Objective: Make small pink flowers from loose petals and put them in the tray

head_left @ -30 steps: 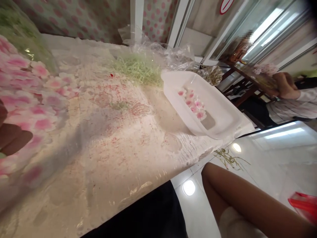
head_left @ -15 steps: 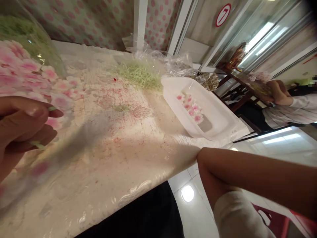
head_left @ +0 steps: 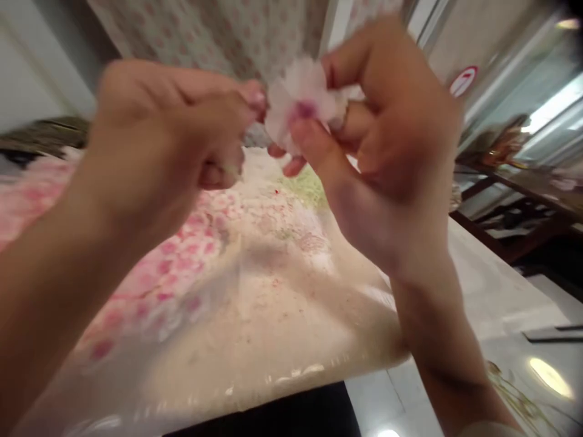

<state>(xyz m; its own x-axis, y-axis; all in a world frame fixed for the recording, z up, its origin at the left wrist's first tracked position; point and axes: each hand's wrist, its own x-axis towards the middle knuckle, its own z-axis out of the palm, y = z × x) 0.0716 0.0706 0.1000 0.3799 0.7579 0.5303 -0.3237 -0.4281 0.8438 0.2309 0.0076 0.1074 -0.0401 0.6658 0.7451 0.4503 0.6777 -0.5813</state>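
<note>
Pink-centred flower [head_left: 300, 103] held up in the air between both hands, above the plastic-covered table [head_left: 255, 340]. We see the left hand [head_left: 159, 133] pinching its left edge, fingertips [head_left: 255, 97] closed together; the right hand [head_left: 382, 133] curls round the other side, thumb [head_left: 314, 136] pressed on the petals near the centre. Blur softens the grip detail. We judge a light pinch near the rim best: such thin petals would crumple easily.

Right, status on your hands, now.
Left hand and right hand pinching a pale pink flower, magenta centre. Held up high. Below: pink flowers heaped on floury plastic sheeting.
</note>
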